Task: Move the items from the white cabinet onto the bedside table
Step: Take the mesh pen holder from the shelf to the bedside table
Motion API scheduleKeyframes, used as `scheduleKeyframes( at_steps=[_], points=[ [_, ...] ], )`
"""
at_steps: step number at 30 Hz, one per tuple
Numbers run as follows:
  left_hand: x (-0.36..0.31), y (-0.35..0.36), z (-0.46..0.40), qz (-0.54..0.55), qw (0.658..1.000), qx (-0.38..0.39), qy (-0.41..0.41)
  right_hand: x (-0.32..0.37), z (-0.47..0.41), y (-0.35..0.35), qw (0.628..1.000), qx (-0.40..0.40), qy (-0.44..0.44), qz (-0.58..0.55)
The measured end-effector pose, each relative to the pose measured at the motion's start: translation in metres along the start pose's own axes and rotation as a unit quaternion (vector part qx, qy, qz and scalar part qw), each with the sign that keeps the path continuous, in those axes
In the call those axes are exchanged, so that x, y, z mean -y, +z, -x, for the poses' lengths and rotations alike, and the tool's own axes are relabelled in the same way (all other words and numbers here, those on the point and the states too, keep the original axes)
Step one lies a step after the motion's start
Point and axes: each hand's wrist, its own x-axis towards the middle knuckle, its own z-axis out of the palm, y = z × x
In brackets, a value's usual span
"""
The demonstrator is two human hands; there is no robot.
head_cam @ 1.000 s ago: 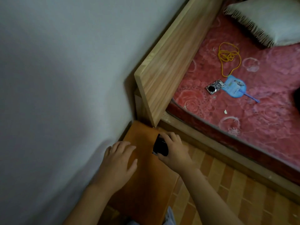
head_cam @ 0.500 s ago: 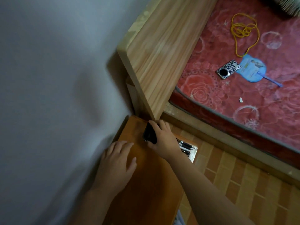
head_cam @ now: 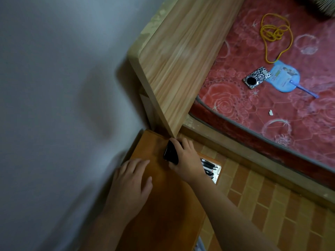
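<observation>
Right hand (head_cam: 184,160): your forearm reaches in from the lower right, wrist bent, fingers (head_cam: 186,144) curled over the top of a small black object (head_cam: 171,154) and thumb beneath it, so the hand is clamped on it. What the object is cannot be told; it is dark and glossy. It sits at the far right edge of the bedside table (head_cam: 159,214), at the corner nearest the headboard (head_cam: 179,57).

Left hand (head_cam: 129,185): your palm lies flat on the orange-brown tabletop, fingers spread and loosely extended, gripping nothing. It rests near the wall (head_cam: 54,105), just left of the right hand, not touching it.

Drawer (head_cam: 216,173): open below your right wrist, beside the tiled floor (head_cam: 272,205); several dark pens (head_cam: 209,165) lie in it.

Bed: red rose-patterned mattress (head_cam: 272,124) beyond the headboard. On it lie:
- a leopard-print camera (head_cam: 257,77), touching a blue hand fan (head_cam: 284,78);
- a yellow cord (head_cam: 275,33), tangled, above the fan.
</observation>
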Motion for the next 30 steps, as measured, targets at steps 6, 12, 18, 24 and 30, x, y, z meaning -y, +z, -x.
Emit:
scheduleKeyframes(
  at_steps=[6, 12, 18, 24, 30],
  points=[
    [-0.004, 0.003, -0.001, -0.002, 1.0, -0.007, 0.003, 0.002, 0.0, 0.002, 1.0, 0.007, -0.002, 0.014],
    [-0.005, 0.003, 0.001, -0.004, 1.0, -0.004, -0.001, 0.0, 0.004, 0.001, 1.0, 0.004, 0.006, 0.007],
    [-0.013, -0.004, 0.006, 0.002, 1.0, -0.013, 0.003, -0.004, 0.013, -0.014, 1.0, -0.005, 0.0, -0.008],
    [-0.032, -0.023, 0.014, -0.016, 0.999, -0.031, 0.023, -0.007, 0.038, -0.043, 1.0, -0.018, -0.003, -0.013],
    [-0.057, -0.051, 0.032, -0.042, 0.996, -0.05, 0.059, -0.008, 0.076, -0.09, 0.999, -0.034, 0.0, -0.016]
  ],
)
